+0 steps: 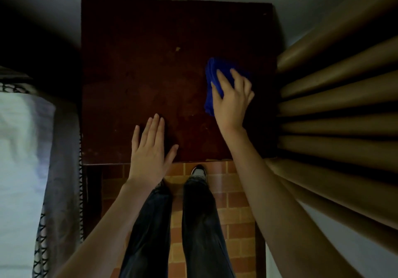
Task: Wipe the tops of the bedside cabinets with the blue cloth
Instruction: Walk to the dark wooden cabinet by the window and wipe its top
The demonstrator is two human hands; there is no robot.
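cabinet top (pixel 140 73): r grip (pixel 232 103) clamped on blue cloth (pixel 213 68); l grip (pixel 148 154) flat, uncurled.

One bedside cabinet (pixel 150 73) is filling the centre of the frame, with one blue cloth (pixel 212 77) lying right of centre. Two hands are showing: left hand (pixel 148 150), right hand (pixel 232 103). Two legs (pixel 198 223) and one shoe (pixel 198 171) are showing at lower centre.
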